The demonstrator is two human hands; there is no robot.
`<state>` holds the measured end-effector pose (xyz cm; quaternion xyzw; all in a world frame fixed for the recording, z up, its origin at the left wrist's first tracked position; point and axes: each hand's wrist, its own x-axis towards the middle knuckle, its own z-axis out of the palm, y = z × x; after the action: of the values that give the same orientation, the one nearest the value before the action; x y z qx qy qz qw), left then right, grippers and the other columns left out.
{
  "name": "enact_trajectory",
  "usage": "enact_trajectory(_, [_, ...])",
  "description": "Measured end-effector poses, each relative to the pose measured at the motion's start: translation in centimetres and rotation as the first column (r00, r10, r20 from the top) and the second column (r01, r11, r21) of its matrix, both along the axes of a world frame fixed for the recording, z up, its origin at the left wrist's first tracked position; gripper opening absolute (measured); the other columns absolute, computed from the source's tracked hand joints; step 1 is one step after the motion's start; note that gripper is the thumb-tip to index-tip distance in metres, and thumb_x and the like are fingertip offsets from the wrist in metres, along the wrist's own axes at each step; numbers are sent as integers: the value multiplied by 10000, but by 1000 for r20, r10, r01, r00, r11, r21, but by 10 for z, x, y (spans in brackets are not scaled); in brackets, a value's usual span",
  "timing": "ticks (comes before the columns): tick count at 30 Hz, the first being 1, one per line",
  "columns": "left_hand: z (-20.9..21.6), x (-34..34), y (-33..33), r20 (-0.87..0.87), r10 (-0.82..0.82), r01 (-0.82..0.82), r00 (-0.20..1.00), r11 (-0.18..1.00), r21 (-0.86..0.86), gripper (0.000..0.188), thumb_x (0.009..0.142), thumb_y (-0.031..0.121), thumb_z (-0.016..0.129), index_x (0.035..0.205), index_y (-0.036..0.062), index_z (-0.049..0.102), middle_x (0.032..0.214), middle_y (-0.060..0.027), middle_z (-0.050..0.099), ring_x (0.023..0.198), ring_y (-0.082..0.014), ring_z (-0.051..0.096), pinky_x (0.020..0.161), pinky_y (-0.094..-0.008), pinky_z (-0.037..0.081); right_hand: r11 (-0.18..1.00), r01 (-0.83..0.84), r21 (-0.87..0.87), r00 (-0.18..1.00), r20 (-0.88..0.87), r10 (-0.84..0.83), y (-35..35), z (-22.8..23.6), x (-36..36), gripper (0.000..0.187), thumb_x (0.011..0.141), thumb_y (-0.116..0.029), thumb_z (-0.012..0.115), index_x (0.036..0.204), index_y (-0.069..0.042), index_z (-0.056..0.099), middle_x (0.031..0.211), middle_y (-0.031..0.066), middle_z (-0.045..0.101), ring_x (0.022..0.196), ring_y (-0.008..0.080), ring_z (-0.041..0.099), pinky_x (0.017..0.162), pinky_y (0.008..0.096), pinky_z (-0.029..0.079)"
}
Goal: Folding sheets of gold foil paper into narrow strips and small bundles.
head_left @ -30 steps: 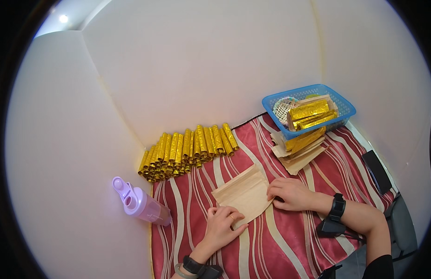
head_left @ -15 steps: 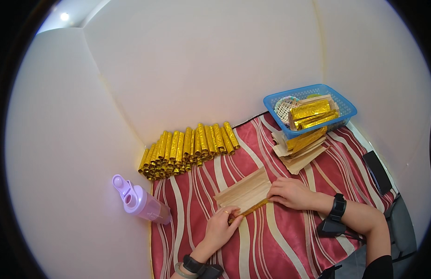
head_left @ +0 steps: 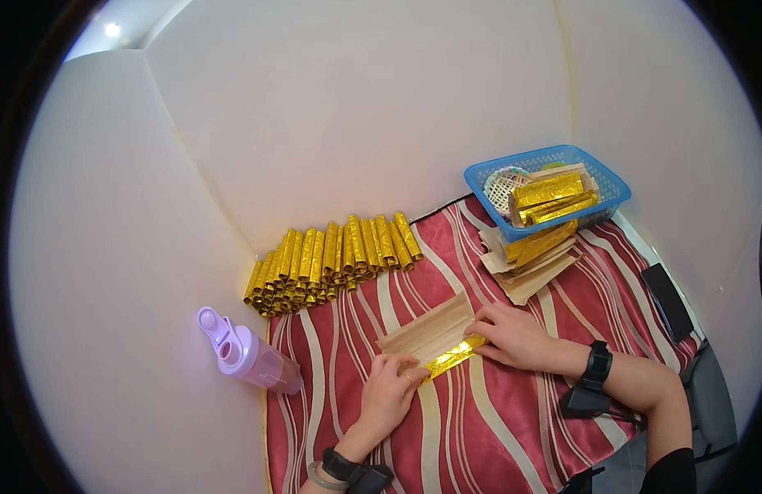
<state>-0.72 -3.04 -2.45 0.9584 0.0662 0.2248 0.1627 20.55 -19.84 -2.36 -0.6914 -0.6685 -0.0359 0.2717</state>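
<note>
On the striped cloth in front of me lies a sheet of gold foil paper (head_left: 431,331), its tan back facing up. The near edge is turned over, so a shiny gold strip shows along it. My left hand (head_left: 389,389) grips the left end of that strip with bent fingers. At the strip's right end, my right hand (head_left: 510,337) pinches the edge between thumb and fingers. Both hands press close to the cloth. The fingertips are partly hidden behind the knuckles and the fold.
Several gold paper rolls (head_left: 332,258) are piled against the back wall. A purple shaker bottle (head_left: 253,358) stands at the left. Behind to the right, a blue basket (head_left: 548,193) holds folded gold paper, with loose tan sheets (head_left: 529,276) before it. A black phone (head_left: 666,302) lies far right.
The near edge of the paper has been turned further over, and a wider gold strip now shows. Both hands have moved slightly away from me with it.
</note>
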Motion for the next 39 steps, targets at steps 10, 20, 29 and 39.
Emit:
enact_trajectory(10, [-4,-1,2,-114,-138,143,984,989,39,403,789,-8,620,1135,181,704,1070,-101,570,1016,-296,546,854,-379,487,917,-327,-227,918,155,365,-5,-9,-22,785,922,-551,489,1415,43,348,1483,205,355,1380,326,350,1120,417,319])
enact_trajectory(20, [4,-1,3,-137,-184,176,973,982,-65,409,821,10,614,1191,174,675,1112,-121,538,1042,-301,529,921,-375,453,914,-208,-348,939,190,286,-18,-7,-9,997,856,-713,435,1414,102,301,1496,285,278,1400,368,293,1147,409,247])
enact_trajectory(29, [39,-16,10,-349,-105,187,931,960,210,386,817,85,617,1169,226,689,1136,-63,550,1046,-243,532,867,-357,474,917,-125,-380,922,296,249,-23,-2,-12,1034,840,-754,390,1415,101,311,1500,286,271,1401,378,288,1151,414,225])
enact_trajectory(39, [37,-13,2,-262,162,-26,951,890,455,258,781,229,674,1011,127,734,982,-67,533,963,-227,522,790,-337,438,911,-281,-301,917,196,348,-15,18,-17,776,878,-644,478,1268,24,536,1353,214,498,1207,314,498,1004,413,410])
